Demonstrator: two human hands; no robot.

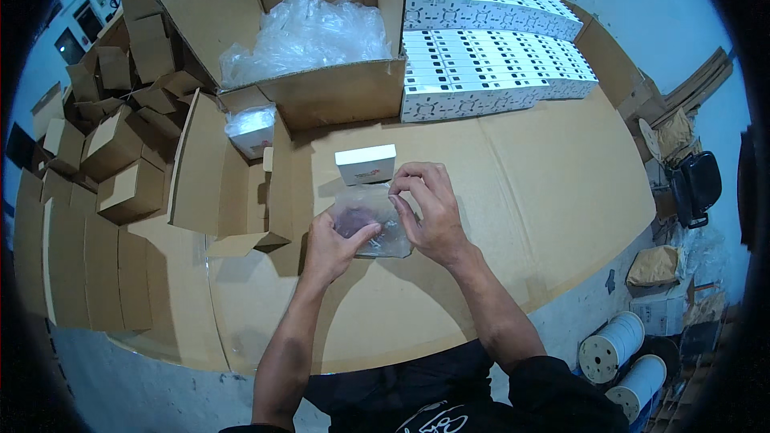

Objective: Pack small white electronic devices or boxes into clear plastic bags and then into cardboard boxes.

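A clear plastic bag (395, 239) is between my hands above the cardboard-covered table; something dark or purplish shows through it, too blurred to name. My left hand (333, 247) grips the bag's left side, thumb across its front. At the upper right corner, my right hand (434, 215) pinches the bag's edge between thumb and fingers. Just beyond the bag stands a small white box (366, 167) with a little red print. To the left, an open brown carton (212, 168) contains a white box wrapped in clear plastic (252, 130).
A large open carton (345, 96) full of crumpled clear plastic bags (309, 36) stands at the back. Stacked white boxes (473, 98) fill the back right. Many empty brown cartons (132, 192) crowd the left side. Cable spools (611, 346) sit on the floor at right, below a black chair (695, 184).
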